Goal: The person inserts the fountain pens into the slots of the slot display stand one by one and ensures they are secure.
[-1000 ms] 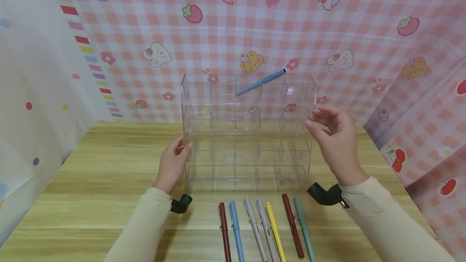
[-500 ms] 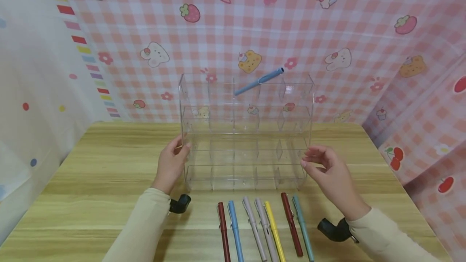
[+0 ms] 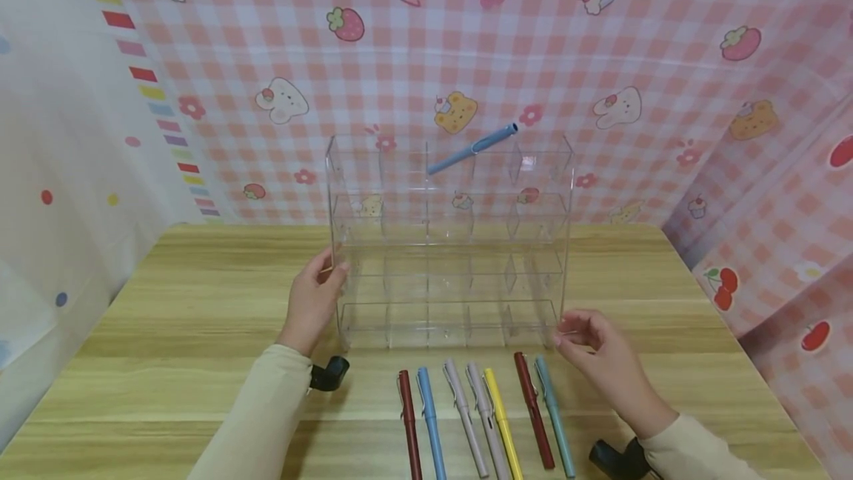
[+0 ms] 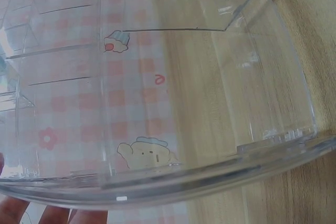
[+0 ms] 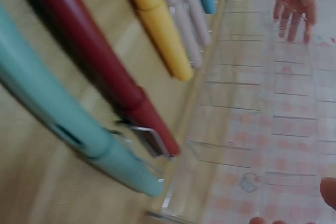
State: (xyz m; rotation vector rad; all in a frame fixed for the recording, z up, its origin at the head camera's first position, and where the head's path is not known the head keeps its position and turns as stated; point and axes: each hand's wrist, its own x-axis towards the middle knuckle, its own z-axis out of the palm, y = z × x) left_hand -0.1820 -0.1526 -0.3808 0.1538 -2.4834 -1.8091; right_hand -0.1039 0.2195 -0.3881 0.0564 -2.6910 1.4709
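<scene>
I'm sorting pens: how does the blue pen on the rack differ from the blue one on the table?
The rack pen slants up to the right; the table pen lies flat, running front to back. The rack pen has no neighbour, while a red pen lies beside the table pen. Both are blue.

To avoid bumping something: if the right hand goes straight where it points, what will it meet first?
Probably the clear rack, at its lower right side; whether the right hand touches it now is unclear.
</scene>
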